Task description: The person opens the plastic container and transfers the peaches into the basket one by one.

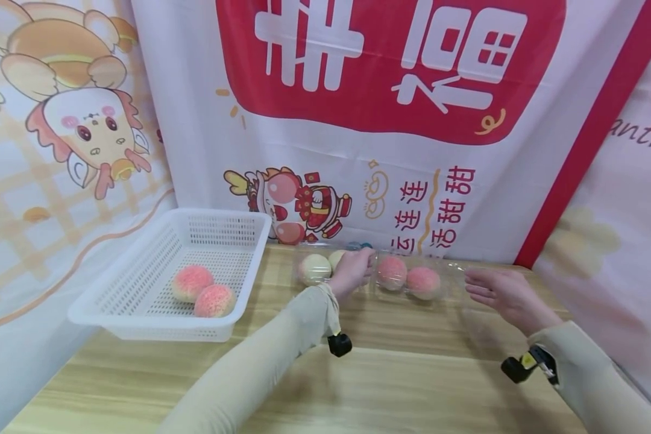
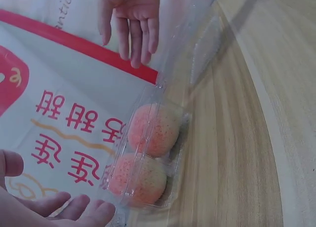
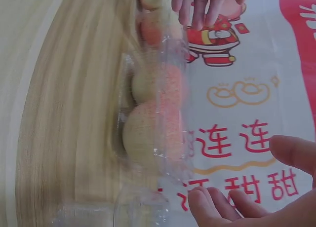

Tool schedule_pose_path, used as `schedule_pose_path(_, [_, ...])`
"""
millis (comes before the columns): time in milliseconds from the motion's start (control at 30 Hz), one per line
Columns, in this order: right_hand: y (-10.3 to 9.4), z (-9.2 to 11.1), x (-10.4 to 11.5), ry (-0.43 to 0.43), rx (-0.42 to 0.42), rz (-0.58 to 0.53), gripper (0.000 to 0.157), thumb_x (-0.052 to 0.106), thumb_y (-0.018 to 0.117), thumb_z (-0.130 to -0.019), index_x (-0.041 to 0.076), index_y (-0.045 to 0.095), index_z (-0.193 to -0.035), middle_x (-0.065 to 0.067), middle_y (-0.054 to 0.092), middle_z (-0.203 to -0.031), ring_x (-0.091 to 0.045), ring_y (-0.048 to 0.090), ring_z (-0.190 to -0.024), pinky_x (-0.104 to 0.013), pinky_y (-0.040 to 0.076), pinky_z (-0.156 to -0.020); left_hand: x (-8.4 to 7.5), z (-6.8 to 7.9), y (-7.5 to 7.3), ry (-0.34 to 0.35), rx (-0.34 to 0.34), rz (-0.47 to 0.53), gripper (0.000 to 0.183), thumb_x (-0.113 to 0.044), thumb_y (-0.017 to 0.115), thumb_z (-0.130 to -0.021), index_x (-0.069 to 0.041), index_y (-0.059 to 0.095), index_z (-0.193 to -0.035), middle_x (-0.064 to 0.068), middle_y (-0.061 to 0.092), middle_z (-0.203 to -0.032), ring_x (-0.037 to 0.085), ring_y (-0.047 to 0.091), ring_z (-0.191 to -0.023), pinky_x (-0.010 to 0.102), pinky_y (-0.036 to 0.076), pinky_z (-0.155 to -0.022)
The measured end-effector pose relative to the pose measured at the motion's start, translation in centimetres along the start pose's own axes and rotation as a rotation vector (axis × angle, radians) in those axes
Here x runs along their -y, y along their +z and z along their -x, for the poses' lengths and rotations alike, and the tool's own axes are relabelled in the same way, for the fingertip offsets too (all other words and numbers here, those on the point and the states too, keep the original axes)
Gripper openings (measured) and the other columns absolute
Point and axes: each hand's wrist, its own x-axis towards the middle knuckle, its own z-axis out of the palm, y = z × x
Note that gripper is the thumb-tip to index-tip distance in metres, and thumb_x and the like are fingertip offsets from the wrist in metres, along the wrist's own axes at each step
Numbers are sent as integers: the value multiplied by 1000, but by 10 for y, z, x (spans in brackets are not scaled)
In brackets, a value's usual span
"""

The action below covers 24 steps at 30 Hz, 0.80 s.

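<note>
In the head view, two pink peaches (image 1: 423, 282) lie in a clear plastic clamshell (image 1: 380, 295) against the back cloth. Beside it, more clear packaging holds two pale peaches (image 1: 314, 269), one partly behind my left hand (image 1: 352, 272). That hand hovers between the two packs, its fingers relaxed and nothing in them. My right hand (image 1: 501, 295) hangs to the right of the pink pair, fingers loosely extended. In the right wrist view, its fingertips (image 3: 201, 200) lie close to the pack's near end, thumb apart. Clear plastic (image 3: 140, 207) continues past the peaches there.
A white perforated basket (image 1: 255, 274) stands at the left with two peaches (image 1: 215, 300) in it. The wooden tabletop (image 1: 380, 386) runs toward me. Printed cloth (image 1: 195, 157) closes off the back and both sides.
</note>
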Motion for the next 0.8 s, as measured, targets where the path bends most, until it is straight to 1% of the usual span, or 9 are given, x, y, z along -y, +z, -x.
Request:
schedule_pose_path(67, [3,-5,-1,21,-7,17,20,8,59,-99,1,64,-116,1,69,-94,-12,66,-89,-31,56,-83,0,-2,-2,-51,18,53,35,-19,48,-97,-12,38,-65,-2,35,-57,10,29,-49,23,27,-47])
schedule_pose_path(133, [5,-11,-1,43,-13,34,35,9,58,-99,-4,53,-132,0,68,-95,-12,65,-90,-31,56,-84,0,-3,-3,-88,27,57,28,-21,49,-98,-4,53,-76,4,53,-67,12,48,-56,23,43,-56])
schedule_pose_path(200, [6,-15,-2,67,-26,52,51,11,58,-99,-8,40,-143,-1,67,-96,-13,64,-92,-32,55,-86,0,-4,-4,-120,33,19,32,-25,50,-99,5,60,-106,17,65,-97,22,64,-85,31,53,-79])
schedule_pose_path(267, [9,-19,-3,86,-42,67,57,13,58,-100,-10,33,-146,-3,66,-96,-13,63,-92,-32,55,-87,1,-5,-4,-134,38,-1,50,-27,51,-99,7,49,-135,26,57,-127,34,59,-114,41,49,-98])
schedule_pose_path(300, [10,-21,-3,91,-45,74,57,13,58,-100,-10,33,-146,-3,66,-96,-13,63,-92,-33,54,-87,1,-6,-3,-134,41,-16,55,-28,52,-99,6,43,-141,26,55,-130,34,58,-116,43,47,-100])
schedule_pose_path(400, [12,-23,-5,97,-43,91,39,11,57,-100,-4,50,-135,-5,64,-95,-14,63,-90,-33,54,-87,1,-8,1,-126,27,-76,51,-31,53,-98,3,49,-135,16,60,-115,24,61,-93,39,50,-92])
schedule_pose_path(500, [15,-23,-7,102,-31,101,13,9,57,-99,4,66,-108,-6,63,-93,-14,62,-86,-32,54,-85,-2,-7,7,-107,-3,-183,49,-36,55,-95,-1,56,-130,12,59,-112,20,54,-88,40,48,-89])
schedule_pose_path(633, [19,-23,-7,117,-58,140,9,11,60,-98,7,67,-100,-6,59,-93,-12,60,-82,-29,55,-80,-4,-8,13,-97,7,-277,60,-40,55,-94,-3,50,-141,12,48,-145,27,46,-128,45,35,-108])
schedule_pose_path(800, [21,-25,-5,136,-109,220,22,16,61,-97,0,56,-111,-6,53,-93,-11,57,-78,-27,55,-74,-5,-10,18,-90,92,-357,61,-42,52,-96,-4,46,-144,14,42,-149,31,39,-135,47,31,-111])
